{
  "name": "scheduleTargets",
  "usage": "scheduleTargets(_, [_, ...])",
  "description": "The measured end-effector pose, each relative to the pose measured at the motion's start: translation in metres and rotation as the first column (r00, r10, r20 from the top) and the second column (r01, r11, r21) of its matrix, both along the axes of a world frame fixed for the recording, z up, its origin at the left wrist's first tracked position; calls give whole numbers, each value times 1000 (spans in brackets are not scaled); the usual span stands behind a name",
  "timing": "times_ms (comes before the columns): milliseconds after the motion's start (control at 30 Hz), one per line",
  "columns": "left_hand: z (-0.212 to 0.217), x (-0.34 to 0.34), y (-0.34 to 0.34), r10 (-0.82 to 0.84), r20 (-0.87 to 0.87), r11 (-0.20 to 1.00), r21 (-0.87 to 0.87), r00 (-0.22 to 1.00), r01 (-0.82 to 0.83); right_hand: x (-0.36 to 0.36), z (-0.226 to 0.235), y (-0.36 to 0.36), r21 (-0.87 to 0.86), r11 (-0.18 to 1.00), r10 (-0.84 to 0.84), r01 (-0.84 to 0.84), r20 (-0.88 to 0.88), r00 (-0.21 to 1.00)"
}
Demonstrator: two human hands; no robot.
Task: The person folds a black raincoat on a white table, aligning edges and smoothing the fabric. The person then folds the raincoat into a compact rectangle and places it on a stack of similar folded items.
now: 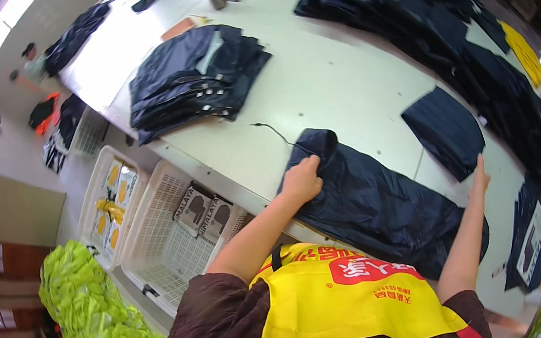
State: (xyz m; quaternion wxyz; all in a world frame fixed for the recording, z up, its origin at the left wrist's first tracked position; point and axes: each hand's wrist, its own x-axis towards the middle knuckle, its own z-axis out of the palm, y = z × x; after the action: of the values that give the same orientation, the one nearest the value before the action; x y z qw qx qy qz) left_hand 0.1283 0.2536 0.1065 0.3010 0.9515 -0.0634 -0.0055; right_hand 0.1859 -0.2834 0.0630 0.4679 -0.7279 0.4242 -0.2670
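Note:
A long dark navy garment [378, 198] of slightly shiny fabric lies on the white table in front of me, its far left end rolled over. My left hand [304, 179] is closed on the fabric near that end, with the fingers curled into it. A thin dark cord [271, 128] runs out from this end onto the tabletop. My right hand [479, 177] reaches past the other end of the garment, fingers stretched out. Its fingertips are at the near corner of a small folded navy piece [445, 133], which lies flat to the right.
Navy garments [196, 78] are stacked at the far left of the table [313, 77]; a long pile [395, 15] lines the right. White plastic baskets [164, 256], one holding printed packages, stand below the left edge beside a lime-green heap [91, 310]. Another person [35, 67] is far left.

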Motion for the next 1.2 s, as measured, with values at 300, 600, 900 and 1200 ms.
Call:
scheduleTargets(300, [-6,-14,-5,49,59,998,45,997,-52,31,-19,0,633,774,280,31,-386,879])
scheduleTargets(600, [20,9,25,189,-235,895,-358,953,-265,29,-18,47,795,435,434,-424,227,872])
scheduleTargets(900, [59,43,165,151,-395,403,-813,906,-421,-51,103,118,701,497,76,-512,552,830])
scheduleTargets(1200, [93,82,199,30,-357,397,-853,934,-338,-159,103,138,714,224,146,-664,649,747])
